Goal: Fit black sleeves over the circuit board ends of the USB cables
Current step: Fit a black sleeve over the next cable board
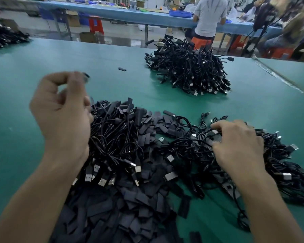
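Our left hand (60, 109) is raised, fingers curled, pinching a small blurred dark piece (86, 77) — what it is, we cannot tell. Flat black sleeves (130, 216) lie heaped on the green table mat (16, 146) below it. Our right hand (239, 146) lies with bent fingers on the tangled black USB cables (182, 146) — grip unclear.

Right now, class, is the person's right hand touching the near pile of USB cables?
Touching. The head view shows the right hand lying on the near pile of USB cables, fingertips down among them.
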### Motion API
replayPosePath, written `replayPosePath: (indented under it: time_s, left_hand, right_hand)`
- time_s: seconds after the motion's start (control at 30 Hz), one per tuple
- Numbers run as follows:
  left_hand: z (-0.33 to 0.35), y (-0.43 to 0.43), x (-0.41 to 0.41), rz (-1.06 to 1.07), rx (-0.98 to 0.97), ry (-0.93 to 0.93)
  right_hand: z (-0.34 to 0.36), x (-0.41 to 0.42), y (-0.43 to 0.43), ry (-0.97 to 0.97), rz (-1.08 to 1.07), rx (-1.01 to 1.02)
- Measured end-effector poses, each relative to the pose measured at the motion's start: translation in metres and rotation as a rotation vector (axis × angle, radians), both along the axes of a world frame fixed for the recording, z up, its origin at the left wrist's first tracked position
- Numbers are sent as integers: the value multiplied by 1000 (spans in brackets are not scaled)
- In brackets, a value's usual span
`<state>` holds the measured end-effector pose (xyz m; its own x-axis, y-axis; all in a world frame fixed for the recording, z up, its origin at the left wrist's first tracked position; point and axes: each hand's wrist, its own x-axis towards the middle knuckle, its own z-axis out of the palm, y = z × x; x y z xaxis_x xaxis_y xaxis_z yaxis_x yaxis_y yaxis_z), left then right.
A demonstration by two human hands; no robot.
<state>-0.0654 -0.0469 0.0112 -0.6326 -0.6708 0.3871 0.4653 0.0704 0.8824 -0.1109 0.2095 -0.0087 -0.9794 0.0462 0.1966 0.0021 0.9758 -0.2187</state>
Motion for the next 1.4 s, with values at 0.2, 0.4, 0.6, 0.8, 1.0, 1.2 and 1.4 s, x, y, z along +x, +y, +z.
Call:
replayPosePath:
  time_s: [0.2,0.4,0.6,0.8,1.0,1.2,1.4]
  left_hand:
    - [-12,5,-1,-70,-508,-231]
    - [-16,4,2,-201,-834,-497]
    - [-20,4,4,-200,-953,-663]
    - [-18,6,0,-214,-791,-526]
    - [-21,13,0,-429,-686,-485]
    - [-25,15,-1,-422,-598,-527]
    - [-17,-3,2,-461,-562,-603]
  right_hand:
    - [12,10,-18,236,307,-271]
    - [11,26,-39,-296,656,-307]
    - [-15,27,-50,-432,659,70]
    - [-18,23,-50,-369,624,-121]
    - [-19,17,-44,-336,560,-344]
    - [-17,16,-38,-348,593,-279]
    - [-21,27,-50,-224,599,7]
